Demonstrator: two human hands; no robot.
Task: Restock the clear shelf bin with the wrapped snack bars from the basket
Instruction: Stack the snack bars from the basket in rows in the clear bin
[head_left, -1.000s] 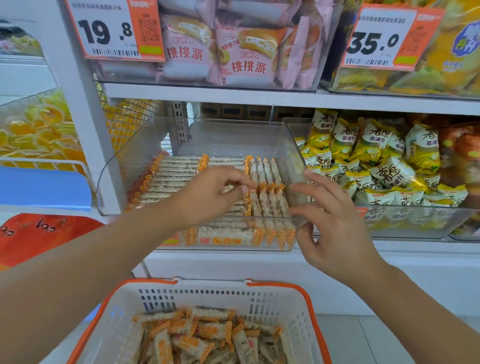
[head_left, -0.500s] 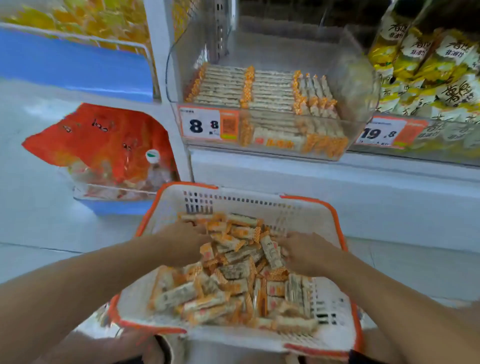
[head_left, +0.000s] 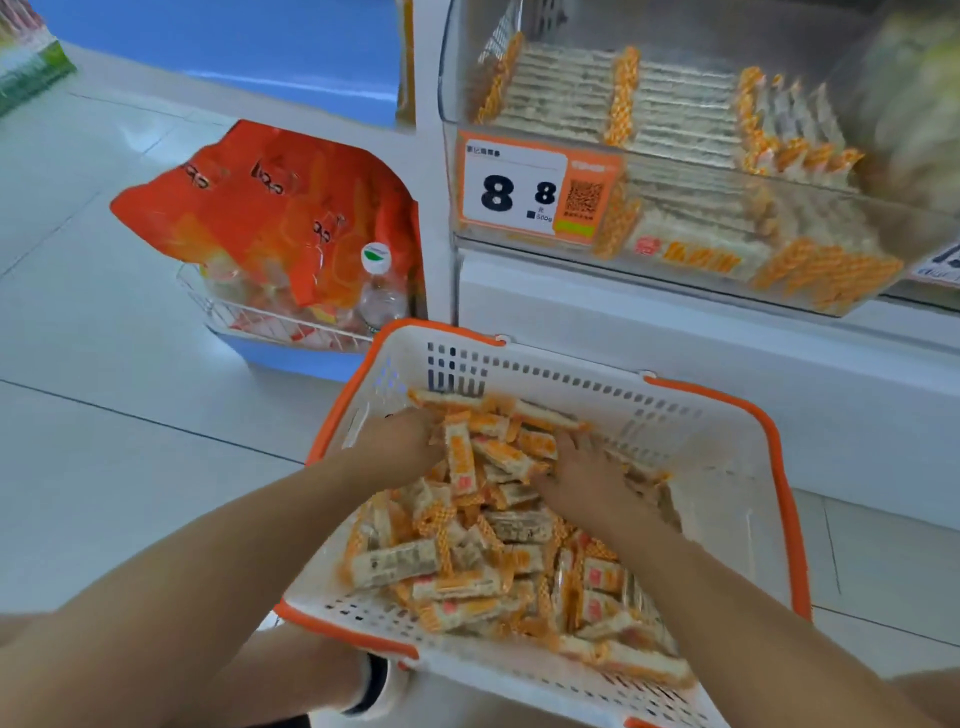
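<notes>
Crouching low, the person reaches both bare arms down over the pale tiled floor (head_left: 130, 415), which fills the left half of the scene. Against the far right stands a white shelf unit (head_left: 649, 338). On its ledge sits the clear plastic shelf bin (head_left: 519, 254), partly filled with neat rows of wrapped bars, an orange-framed price tag (head_left: 535, 189) reading 8 8 stuck on its front wall. To the left of the upright, low near the floor, a heap of glossy orange bags (head_left: 270, 208) lies in a wire tray, with a clear bottle with a white cap (head_left: 379, 286) standing at its right edge.

Nearest of all is the white plastic basket with an orange rim (head_left: 727, 467), tilted towards the shelf, resting just in front of it. Its middle and left side hold a loose jumble of wrapped snack bars with orange crimped ends (head_left: 467, 561), lying at every angle.

Both hands are buried in that pile at its far end. The left hand (head_left: 400, 439) has its fingers sunk among the bars, curled round some of them, though blur hides the exact hold. The right hand (head_left: 582, 470) lies knuckles-up on the heap, its fingers pushed forward under the wrappers; I cannot tell whether they close on any.

A white shoe with a dark trim (head_left: 374, 686) shows beneath the basket's near-left corner.
</notes>
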